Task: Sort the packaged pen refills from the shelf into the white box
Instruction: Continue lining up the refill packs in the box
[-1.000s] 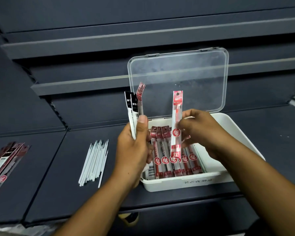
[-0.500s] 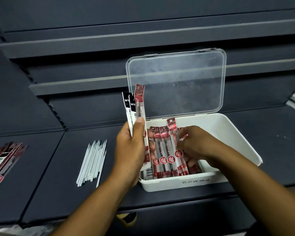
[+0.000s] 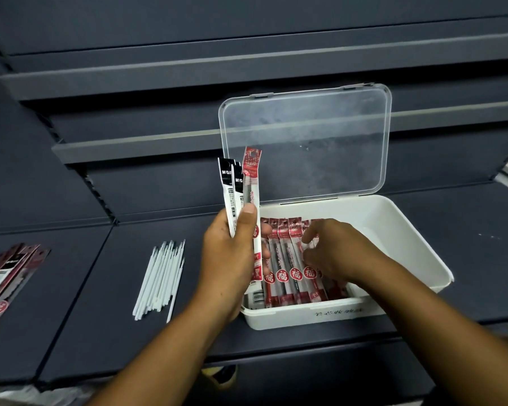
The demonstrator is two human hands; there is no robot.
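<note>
The white box (image 3: 399, 230) stands on the dark shelf with its clear lid (image 3: 305, 142) raised. A row of red packaged refills (image 3: 288, 259) lies side by side in its left half. My left hand (image 3: 232, 253) grips a small bunch of packets (image 3: 241, 189) upright at the box's left edge: two black-and-white ones and one red one. My right hand (image 3: 335, 253) is down inside the box, its curled fingers resting on the rightmost red packets; I cannot see whether it pinches one.
A bundle of bare white refill tubes (image 3: 162, 276) lies on the shelf left of the box. More dark red packets (image 3: 6, 276) lie at the far left edge. Grey shelf rails run behind the box. The box's right half holds nothing.
My right hand has lowered a red packet from upright in the air into the box, laying it at the right end of the row. The left hand has kept its bunch still.
</note>
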